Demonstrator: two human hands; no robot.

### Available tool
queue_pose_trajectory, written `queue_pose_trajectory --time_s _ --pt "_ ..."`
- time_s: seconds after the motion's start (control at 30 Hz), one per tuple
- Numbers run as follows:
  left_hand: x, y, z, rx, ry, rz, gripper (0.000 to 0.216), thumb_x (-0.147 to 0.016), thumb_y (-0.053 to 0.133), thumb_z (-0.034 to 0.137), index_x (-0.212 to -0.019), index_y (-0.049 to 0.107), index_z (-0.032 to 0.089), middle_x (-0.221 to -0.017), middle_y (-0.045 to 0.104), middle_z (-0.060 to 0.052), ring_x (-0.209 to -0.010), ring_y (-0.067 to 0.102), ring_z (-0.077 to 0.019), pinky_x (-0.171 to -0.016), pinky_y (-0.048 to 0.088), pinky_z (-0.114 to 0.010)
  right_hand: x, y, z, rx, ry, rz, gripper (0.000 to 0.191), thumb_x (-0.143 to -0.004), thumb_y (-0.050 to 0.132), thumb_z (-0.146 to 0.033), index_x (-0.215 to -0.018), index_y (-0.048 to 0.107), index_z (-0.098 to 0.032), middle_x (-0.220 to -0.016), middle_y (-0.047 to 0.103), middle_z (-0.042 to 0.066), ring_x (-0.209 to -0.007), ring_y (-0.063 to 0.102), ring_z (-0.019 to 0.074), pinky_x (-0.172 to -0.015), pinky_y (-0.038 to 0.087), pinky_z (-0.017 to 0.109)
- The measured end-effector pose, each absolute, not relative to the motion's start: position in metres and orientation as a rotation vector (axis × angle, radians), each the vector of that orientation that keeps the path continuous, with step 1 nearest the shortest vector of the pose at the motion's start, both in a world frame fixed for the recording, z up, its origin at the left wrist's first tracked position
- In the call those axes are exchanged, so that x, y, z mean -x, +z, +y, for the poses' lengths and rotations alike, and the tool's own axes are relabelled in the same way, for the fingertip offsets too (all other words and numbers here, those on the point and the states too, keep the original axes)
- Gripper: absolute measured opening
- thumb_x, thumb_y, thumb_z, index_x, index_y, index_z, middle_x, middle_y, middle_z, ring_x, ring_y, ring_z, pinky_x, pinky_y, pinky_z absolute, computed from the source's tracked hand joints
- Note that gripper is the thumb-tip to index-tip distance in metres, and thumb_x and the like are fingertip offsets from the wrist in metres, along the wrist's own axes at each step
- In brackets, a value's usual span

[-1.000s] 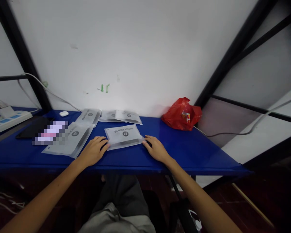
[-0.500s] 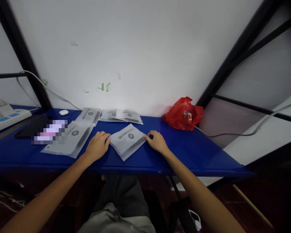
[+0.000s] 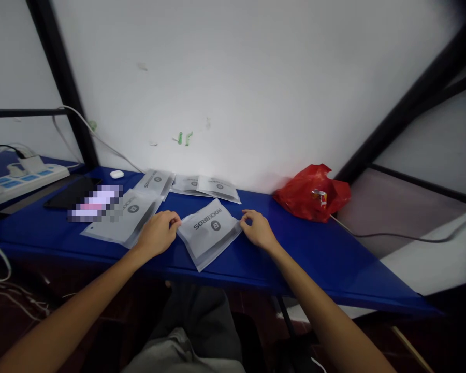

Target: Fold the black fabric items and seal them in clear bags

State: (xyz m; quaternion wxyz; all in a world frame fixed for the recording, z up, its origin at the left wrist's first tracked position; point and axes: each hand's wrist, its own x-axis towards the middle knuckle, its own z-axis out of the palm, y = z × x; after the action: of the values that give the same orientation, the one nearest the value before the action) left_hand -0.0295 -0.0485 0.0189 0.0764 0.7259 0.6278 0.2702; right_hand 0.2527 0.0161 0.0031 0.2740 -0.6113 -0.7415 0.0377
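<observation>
Pouch [image 3: 207,238]: in the head view, the ROCKBROS-printed one between the hands lies left of the red bag [image 3: 312,192] and nearer the person, set askew, its lowest corner pointing toward the front edge of the bench [image 3: 303,264].
Left hand [image 3: 159,230]: grip pinched on the pouch's left corner, the side away from the red bag.
Right hand [image 3: 258,229]: grip closed, thumb against finger, on the corner facing the red bag, well apart from the bag itself.
Wall pouches [image 3: 219,187]: two, overlapping, left of the red bag and against the wall.
Side pouches [image 3: 120,217]: farther left of the red bag, beyond the left hand.
Slip risk: the plastic looks thin and smooth; an uneven pull could free one corner and swing the pouch round.
Crease risk: hands drawn together could buckle the film; a hard tug apart could stretch the pinched corners.
Edge risk: a pull toward the person could carry the lowest corner past the bench edge.
</observation>
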Motion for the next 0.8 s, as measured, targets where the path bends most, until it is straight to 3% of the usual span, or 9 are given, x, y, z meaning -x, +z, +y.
queue_pose_trajectory --time_s 0.33,0.57,0.7,0.8 --pt "0.087 0.045 -0.051 -2.074 1.021 2.074 0.018 -0.081 0.046 0.027 -0.081 0.063 0.022 -0.075 0.064 -0.001 -0.071 0.057 -0.0176 -0.064 0.038 -0.028 -0.174 0.038 0.068 1.378 -0.031 -2.101 0.011 -0.076 0.053 -0.012 -0.07 0.06 -0.018 -0.113 0.065 0.009 -0.106 0.057 0.0233 -0.093 0.044 0.039" --pt "0.133 0.052 -0.02 -1.881 0.966 2.346 0.019 -0.081 0.047 0.028 -0.083 0.064 0.021 -0.075 0.066 -0.002 -0.072 0.06 -0.0185 -0.064 0.039 -0.028 -0.09 0.061 0.132 1.285 -0.178 -2.244 0.015 -0.081 0.05 -0.012 -0.082 0.065 -0.016 -0.118 0.061 0.011 -0.108 0.052 0.0259 -0.092 0.042 0.039" --pt "0.145 0.057 0.008 -1.772 0.892 2.517 0.022 -0.084 0.044 0.028 -0.086 0.065 0.02 -0.083 0.068 -0.007 -0.08 0.062 -0.0245 -0.069 0.043 -0.033 -0.05 0.065 0.171 1.244 -0.218 -2.264 0.019 -0.085 0.046 -0.014 -0.09 0.065 -0.014 -0.119 0.059 0.013 -0.109 0.05 0.0268 -0.092 0.04 0.042" --pt "0.141 0.053 0.025 -1.824 0.753 2.691 0.032 -0.086 0.039 0.027 -0.105 0.061 0.015 -0.101 0.064 -0.017 -0.095 0.059 -0.0335 -0.075 0.045 -0.042 -0.037 0.059 0.181 1.239 -0.193 -2.249 0.02 -0.089 0.046 -0.019 -0.099 0.062 -0.015 -0.116 0.059 0.013 -0.108 0.05 0.0271 -0.092 0.04 0.043"
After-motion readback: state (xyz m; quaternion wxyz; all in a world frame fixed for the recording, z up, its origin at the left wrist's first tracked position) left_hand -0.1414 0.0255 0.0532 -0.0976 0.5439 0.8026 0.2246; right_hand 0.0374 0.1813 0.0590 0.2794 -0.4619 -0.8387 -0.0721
